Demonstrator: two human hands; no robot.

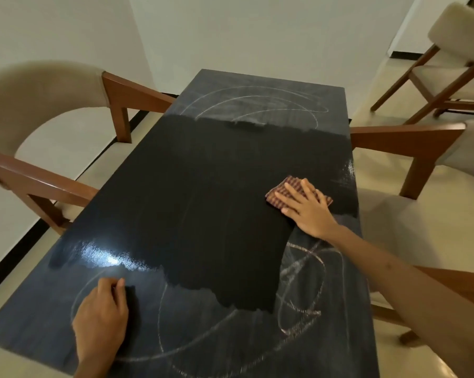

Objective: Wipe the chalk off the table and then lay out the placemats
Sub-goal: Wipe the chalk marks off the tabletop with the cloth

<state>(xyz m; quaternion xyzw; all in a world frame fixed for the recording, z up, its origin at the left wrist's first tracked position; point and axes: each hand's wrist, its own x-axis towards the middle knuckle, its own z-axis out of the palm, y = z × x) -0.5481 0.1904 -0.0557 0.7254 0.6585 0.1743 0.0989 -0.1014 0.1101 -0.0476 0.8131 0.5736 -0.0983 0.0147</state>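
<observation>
While chalk (302, 285) loops remain at the near end, between five and seven o'clock, and fainter arcs at twelve, wiped only across the middle band, dark and wet-looking. Cloth (285, 190), checked red-brown and folded flat, lying at three o'clock near the right edge, pinned under the right hand (308, 208) with fingers spread and straight. Nearest unwiped scribble just behind that hand, toward five o'clock, along the long axis of the worktop (175, 186); right hand plainly closer to it. Left hand (100, 317) at seven o'clock, fingers curled, knuckles braced on the surface, seemingly holding nothing. Glossy dark worktop, glare at eight. Wooden chairs (50, 110) with pale padded backs at both sides. No placemats seen.
</observation>
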